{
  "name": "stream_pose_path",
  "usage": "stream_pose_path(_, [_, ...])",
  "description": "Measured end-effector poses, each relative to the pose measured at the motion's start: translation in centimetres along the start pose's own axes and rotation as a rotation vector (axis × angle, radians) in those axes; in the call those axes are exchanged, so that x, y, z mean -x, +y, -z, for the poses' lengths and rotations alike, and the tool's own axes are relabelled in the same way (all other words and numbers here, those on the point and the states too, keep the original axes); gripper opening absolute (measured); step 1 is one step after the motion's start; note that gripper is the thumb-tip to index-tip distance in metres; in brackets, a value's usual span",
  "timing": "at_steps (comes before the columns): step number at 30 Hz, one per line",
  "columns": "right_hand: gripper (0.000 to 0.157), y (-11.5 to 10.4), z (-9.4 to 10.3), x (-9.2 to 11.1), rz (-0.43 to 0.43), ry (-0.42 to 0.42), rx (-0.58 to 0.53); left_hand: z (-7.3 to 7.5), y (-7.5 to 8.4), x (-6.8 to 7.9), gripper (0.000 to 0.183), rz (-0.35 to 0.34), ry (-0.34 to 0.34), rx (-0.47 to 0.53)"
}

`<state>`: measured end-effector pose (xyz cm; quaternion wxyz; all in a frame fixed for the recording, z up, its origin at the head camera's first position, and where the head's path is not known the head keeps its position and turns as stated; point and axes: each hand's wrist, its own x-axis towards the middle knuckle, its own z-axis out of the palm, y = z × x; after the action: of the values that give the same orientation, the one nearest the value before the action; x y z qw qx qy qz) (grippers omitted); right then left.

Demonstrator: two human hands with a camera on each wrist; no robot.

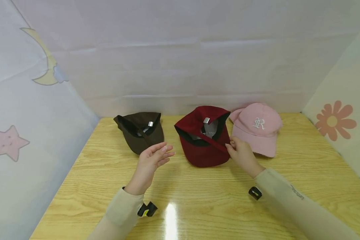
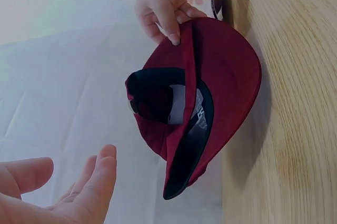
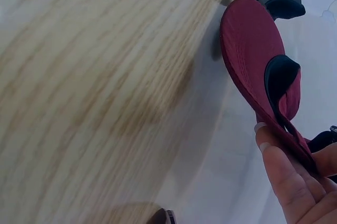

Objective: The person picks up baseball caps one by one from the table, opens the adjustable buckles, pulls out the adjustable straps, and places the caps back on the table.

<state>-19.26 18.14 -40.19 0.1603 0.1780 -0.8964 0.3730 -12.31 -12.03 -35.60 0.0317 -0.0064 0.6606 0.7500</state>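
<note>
A dark red baseball cap point(image 1: 205, 156) stands mid-table with its opening and undone back strap point(image 1: 215, 143) facing me. My right hand point(image 1: 243, 155) pinches the strap and brim together at the right edge. The right wrist view shows its thumb on one side and its fingers point(image 3: 281, 163) against the brim's other face. Apart from the red cap, on its left, my left hand point(image 1: 151, 161) hovers with relaxed fingers and holds nothing. In the left wrist view that hand's fingers point(image 2: 97, 182) point toward the cap's crown side.
A dark brown cap point(image 1: 142, 117), its opening also toward me, lies to the left. Close on the right of the red cap sits a pink cap point(image 1: 259, 116) with an embroidered letter. A pale printed backdrop point(image 1: 180, 66) rises behind the wooden table point(image 1: 204, 206).
</note>
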Motion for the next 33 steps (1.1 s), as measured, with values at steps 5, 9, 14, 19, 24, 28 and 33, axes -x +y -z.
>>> stream_pose_path(5, [0.014,0.5,-0.2,-0.3,-0.009,-0.009,0.008,-0.1,0.0,0.0,0.036,0.006,-0.003,-0.003])
stream_pose_path(9, [0.015,0.8,-0.4,-0.5,-0.012,-0.01,0.015,0.0,-0.1,0.0,0.036,0.012,-0.007,-0.006])
stream_pose_path(14, [0.016,0.9,-0.6,-0.7,-0.067,-0.041,-0.015,-0.1,-0.2,0.0,0.037,0.02,-0.011,-0.005])
stream_pose_path(19, [0.018,1.1,-0.9,-0.9,-0.152,-0.094,-0.102,-0.1,-0.2,0.1,0.038,0.025,-0.016,-0.007])
stream_pose_path(24, [0.022,1.6,-1.2,-1.2,-0.248,-0.121,-0.177,-0.2,-0.3,0.1,0.038,0.029,-0.019,-0.007])
stream_pose_path(28, [0.021,2.2,-1.4,-1.4,-0.282,-0.126,-0.198,-0.2,-0.3,0.2,0.038,0.033,-0.022,-0.006])
stream_pose_path(33, [0.025,2.8,-1.3,-1.4,-0.295,-0.129,-0.183,-0.2,-0.5,0.2,0.038,0.03,-0.021,-0.007])
